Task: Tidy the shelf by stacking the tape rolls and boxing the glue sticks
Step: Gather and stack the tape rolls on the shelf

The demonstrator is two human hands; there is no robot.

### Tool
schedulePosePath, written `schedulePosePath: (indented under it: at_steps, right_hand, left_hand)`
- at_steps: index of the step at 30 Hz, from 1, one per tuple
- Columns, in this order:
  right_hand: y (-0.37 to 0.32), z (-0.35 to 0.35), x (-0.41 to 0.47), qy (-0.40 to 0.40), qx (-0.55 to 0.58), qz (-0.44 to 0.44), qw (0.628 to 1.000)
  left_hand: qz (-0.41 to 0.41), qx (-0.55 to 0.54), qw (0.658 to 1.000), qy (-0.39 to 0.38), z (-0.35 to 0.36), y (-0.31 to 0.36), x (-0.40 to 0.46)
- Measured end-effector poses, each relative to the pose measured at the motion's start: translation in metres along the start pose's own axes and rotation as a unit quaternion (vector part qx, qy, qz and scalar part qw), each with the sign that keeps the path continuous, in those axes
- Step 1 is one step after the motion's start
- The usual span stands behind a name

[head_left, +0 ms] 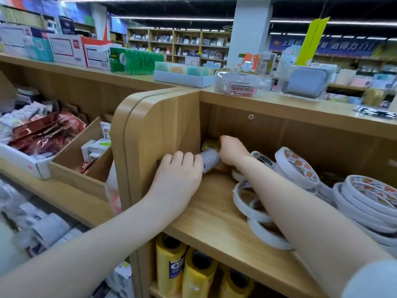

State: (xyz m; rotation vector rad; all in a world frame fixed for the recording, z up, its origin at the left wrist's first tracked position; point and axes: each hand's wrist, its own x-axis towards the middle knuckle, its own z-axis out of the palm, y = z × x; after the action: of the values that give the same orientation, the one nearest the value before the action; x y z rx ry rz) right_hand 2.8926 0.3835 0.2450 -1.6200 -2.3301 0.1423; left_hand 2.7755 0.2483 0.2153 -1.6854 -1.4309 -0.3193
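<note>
Tape rolls: thin white rings [255, 208] lie loose on the light wooden shelf board [214, 222], right part.
Left hand [178, 175]: fingers curled on a white plastic-wrapped cylinder [210, 160] in the back left corner.
Right hand [231, 150]: curled beside it; grip unclear.
Free room: bare front-left board.
Obstacle: rings touch the right forearm.

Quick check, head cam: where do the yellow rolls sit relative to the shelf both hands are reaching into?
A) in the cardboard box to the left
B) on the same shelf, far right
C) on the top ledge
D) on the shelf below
D: the yellow rolls stand upright under the shelf board, below the left hand and right hand.
</note>
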Motion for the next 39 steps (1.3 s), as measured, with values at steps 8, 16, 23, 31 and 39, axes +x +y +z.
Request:
schedulePosePath:
  at_steps: [8, 16, 23, 31, 39]
  right_hand:
    - [-0.002, 0.001, 0.009, -0.031, -0.136, -0.010, 0.990]
    - [0.003, -0.020, 0.000, -0.031, 0.237, 0.013, 0.971]
    - [-0.001, -0.009, -0.008, -0.064, 0.351, 0.102, 0.928]
    - [0.006, -0.016, -0.016, 0.011, 0.303, 0.077, 0.950]
    - [0.005, -0.020, -0.042, 0.015, 0.356, 0.017, 0.934]
  left_hand:
    - [-0.065, -0.001, 0.997, 0.032, 0.000, 0.010, -0.022]
    - [-0.201, -0.211, 0.953, -0.080, -0.011, 0.018, -0.020]
    - [-0.314, -0.522, 0.791, -0.049, -0.010, 0.026, -0.007]
    - [-0.333, -0.583, 0.734, -0.100, 0.006, 0.029, 0.002]
    - [-0.353, -0.553, 0.742, -0.137, 0.025, 0.019, 0.029]
